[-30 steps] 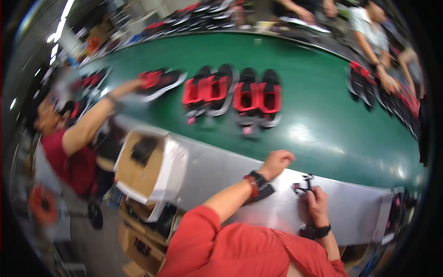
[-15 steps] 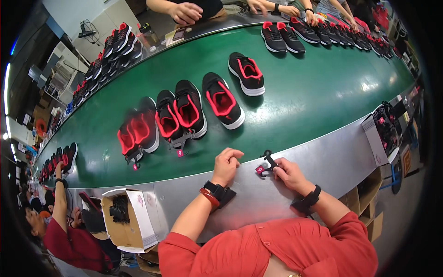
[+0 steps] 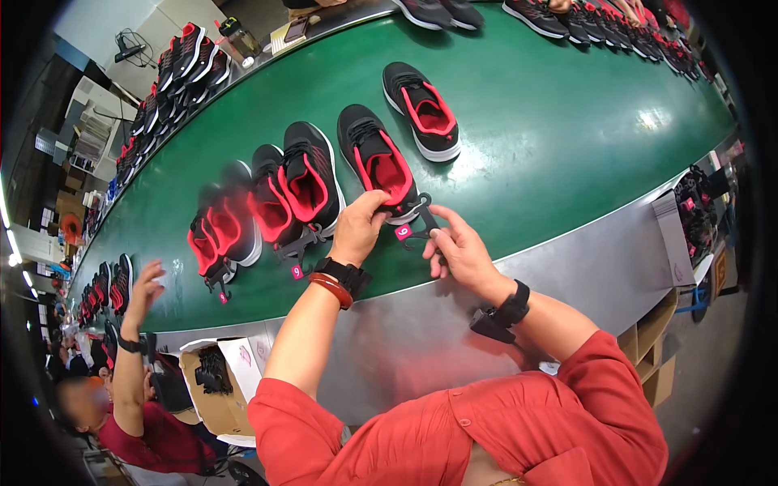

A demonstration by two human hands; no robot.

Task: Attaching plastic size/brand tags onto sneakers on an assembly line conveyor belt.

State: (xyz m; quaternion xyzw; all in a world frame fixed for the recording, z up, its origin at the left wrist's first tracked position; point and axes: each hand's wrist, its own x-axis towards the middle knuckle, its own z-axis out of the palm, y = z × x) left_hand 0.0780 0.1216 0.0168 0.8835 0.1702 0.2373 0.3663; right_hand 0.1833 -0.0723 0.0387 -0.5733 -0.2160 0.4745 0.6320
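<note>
My left hand (image 3: 359,228) is closed on the heel of a black sneaker (image 3: 362,134) with red lining and a white sole. In my right hand (image 3: 463,253) is a black plastic shoe hanger (image 3: 425,215) with a small pink tag (image 3: 403,232), pinched between thumb and fingers. One end of the hanger meets the heel of that sneaker; whether it is hooked on cannot be made out. Just beyond, to the right, lies a single matching sneaker (image 3: 423,113). To the left a pair of sneakers (image 3: 301,182) is joined at the heels by a similar hanger (image 3: 301,243).
The shoes lie on a green conveyor belt (image 3: 519,178) with a metal edge (image 3: 559,267). Boxes of hangers stand at the right (image 3: 677,235) and left (image 3: 215,373). A co-worker (image 3: 154,421) reaches out at left. More sneakers (image 3: 190,65) are stacked across the belt.
Both my hands have moved forward over the belt, the right one bringing the hanger to the sneaker. My left hand has taken hold of the heel. The co-worker at left has raised an arm.
</note>
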